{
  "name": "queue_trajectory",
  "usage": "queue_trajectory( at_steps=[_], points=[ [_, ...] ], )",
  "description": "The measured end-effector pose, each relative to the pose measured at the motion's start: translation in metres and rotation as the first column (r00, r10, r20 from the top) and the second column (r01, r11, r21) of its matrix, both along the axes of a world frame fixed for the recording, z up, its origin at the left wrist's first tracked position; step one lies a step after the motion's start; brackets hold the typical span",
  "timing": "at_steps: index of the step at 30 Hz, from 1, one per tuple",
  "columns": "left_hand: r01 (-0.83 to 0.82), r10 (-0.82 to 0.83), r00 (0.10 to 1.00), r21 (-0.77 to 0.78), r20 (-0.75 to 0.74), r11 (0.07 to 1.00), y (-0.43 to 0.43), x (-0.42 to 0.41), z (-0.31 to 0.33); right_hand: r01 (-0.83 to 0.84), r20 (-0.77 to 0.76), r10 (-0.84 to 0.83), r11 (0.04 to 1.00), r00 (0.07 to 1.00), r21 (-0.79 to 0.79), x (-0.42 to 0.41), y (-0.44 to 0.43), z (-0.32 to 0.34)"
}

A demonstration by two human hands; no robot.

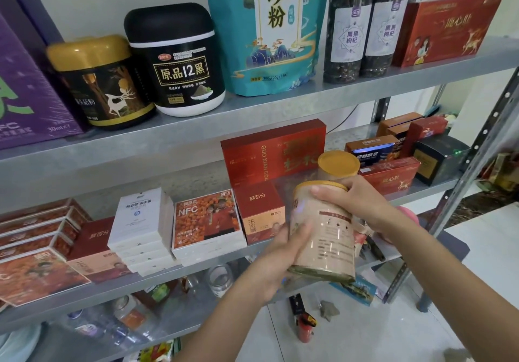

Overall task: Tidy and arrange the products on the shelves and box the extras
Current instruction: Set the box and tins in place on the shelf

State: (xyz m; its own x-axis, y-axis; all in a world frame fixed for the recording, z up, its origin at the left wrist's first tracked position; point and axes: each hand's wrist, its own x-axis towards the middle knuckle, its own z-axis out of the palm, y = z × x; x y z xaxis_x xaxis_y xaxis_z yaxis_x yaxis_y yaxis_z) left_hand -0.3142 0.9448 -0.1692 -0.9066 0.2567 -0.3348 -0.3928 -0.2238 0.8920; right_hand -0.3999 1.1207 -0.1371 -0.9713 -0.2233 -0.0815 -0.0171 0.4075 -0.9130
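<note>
Grip check first: the left grip [278,260] is wrapped round the lower left side of the pink can [328,232]. One digit, the thumb I think, lies flat up the front of it, and the other fingers are out of sight behind. The right grip [356,201] comes in from the upper right, fingers curled over the gold lid and top rim, clamping the can from above. So both are closed round the same can, one low and one high. The can sits between them, pretty much upright with a slight lean, printed side facing the camera.

The can is held up in the lower centre-right of the frame, just in front of the middle shelf [98,297], and it's not resting on it as far as I can tell. Right behind it and a bit higher in the frame, a second can [338,166] with the same gold lid stands on that shelf, in front of a big red box [272,150]. Going left from the held can along the same shelf: a small red box [261,210], an orange box [206,221], then a stack of white boxes [143,226].

The top shelf [196,136], across the upper part of the frame, has a black jar [174,61], with a gold-lidded jar [101,80] to its left and a teal pouch [269,30] to its right.
</note>
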Motion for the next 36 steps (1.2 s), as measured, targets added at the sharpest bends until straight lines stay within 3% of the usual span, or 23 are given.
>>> queue_trajectory(
  at_steps=[2,5,8,11,13,15,17,19,21,22,25,28,30,32,34,36],
  points=[
    [0.012,-0.013,1.000,0.065,0.014,0.998,0.005,0.003,0.000,-0.009,-0.014,0.010,0.997,1.000,0.082,-0.002,-0.004,0.008],
    [-0.007,-0.039,0.983,0.251,0.180,0.968,0.005,0.005,0.000,-0.136,0.190,0.127,0.990,0.974,0.034,-0.010,0.009,0.014],
    [-0.058,-0.191,0.916,0.587,0.352,0.807,0.006,0.006,0.000,-0.202,0.389,0.326,0.923,0.862,-0.328,-0.017,0.026,-0.002],
    [-0.159,-0.221,0.885,0.711,0.410,0.685,0.012,0.001,0.000,-0.054,0.437,0.458,0.735,0.774,-0.676,-0.012,0.025,-0.044],
    [-0.176,-0.196,0.892,0.711,0.408,0.681,0.018,0.000,0.001,0.058,0.453,0.499,0.623,0.739,-0.780,-0.006,0.018,-0.065],
    [-0.138,-0.176,0.899,0.640,0.401,0.756,0.019,-0.002,0.001,0.092,0.432,0.473,0.587,0.768,-0.805,-0.003,0.013,-0.068],
    [-0.074,-0.101,0.936,0.467,0.338,0.881,0.015,-0.006,-0.005,0.100,0.389,0.350,0.621,0.852,-0.777,-0.005,0.015,-0.057],
    [-0.064,0.042,0.988,0.139,0.151,0.988,0.006,-0.013,-0.009,0.054,0.301,0.196,0.752,0.933,-0.657,-0.006,0.022,-0.036],
    [-0.048,0.039,0.997,-0.118,-0.072,0.992,0.007,-0.015,-0.004,0.004,0.169,0.058,0.939,0.984,-0.343,-0.005,0.025,-0.015],
    [-0.004,-0.025,0.990,-0.201,-0.142,0.980,0.012,-0.015,0.000,0.000,0.089,0.015,0.985,0.996,-0.171,-0.006,0.024,-0.008],
    [0.015,-0.058,0.986,-0.261,-0.157,0.965,0.029,-0.014,-0.005,0.096,-0.033,-0.092,0.988,0.995,0.118,-0.010,0.016,0.001],
    [0.044,-0.044,0.999,-0.061,0.002,0.997,0.029,-0.019,-0.013,-0.033,0.113,0.021,0.994,0.993,0.104,-0.020,0.035,0.009],
    [0.048,-0.085,0.985,0.236,0.149,0.971,0.025,-0.020,-0.016,-0.131,0.264,0.142,0.990,0.954,-0.060,-0.026,0.057,0.012],
    [0.042,-0.155,0.967,0.476,0.201,0.878,0.026,-0.020,-0.018,-0.148,0.375,0.261,0.941,0.889,-0.305,-0.027,0.069,0.003],
    [0.047,-0.213,0.952,0.582,0.220,0.812,0.032,-0.021,-0.016,-0.112,0.409,0.368,0.841,0.835,-0.529,-0.024,0.066,-0.014],
    [0.057,-0.215,0.951,0.558,0.222,0.828,0.037,-0.025,-0.017,-0.013,0.414,0.356,0.771,0.838,-0.636,-0.023,0.059,-0.026]
  ],
)
